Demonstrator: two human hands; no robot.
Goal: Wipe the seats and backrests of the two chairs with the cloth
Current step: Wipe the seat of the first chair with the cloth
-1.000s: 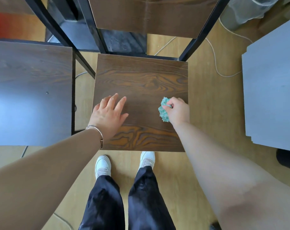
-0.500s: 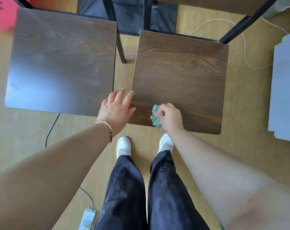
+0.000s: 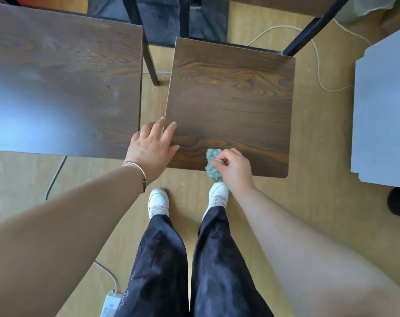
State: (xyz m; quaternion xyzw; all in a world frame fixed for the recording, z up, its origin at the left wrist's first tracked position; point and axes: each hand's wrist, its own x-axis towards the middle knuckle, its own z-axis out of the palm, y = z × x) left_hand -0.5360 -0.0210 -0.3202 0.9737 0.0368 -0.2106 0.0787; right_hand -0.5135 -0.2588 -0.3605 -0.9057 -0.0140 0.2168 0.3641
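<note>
right, below me the pale wood floor [image 3: 320, 202] fills the view. two dark wood-grain chair seats stand side by side on it: the left seat [image 3: 64, 81] and, just beside it across a narrow gap, the right seat [image 3: 231, 99]. a grey panel [image 3: 384, 110] sits at the far right, apart from the chairs. my black trousers [image 3: 194, 259] and white shoes [image 3: 158, 200] are at the near edge of the right seat. my left hand [image 3: 150, 149] lies over that seat's near left corner, fingers straight and spread, holding nothing; i cannot tell if it presses the wood. my right hand [image 3: 234, 170] pinches the cloth [image 3: 211, 170], a bunched green wad on the near edge of the right seat, partly hanging past it. a thin bracelet [image 3: 139, 170] circles my left wrist.
</note>
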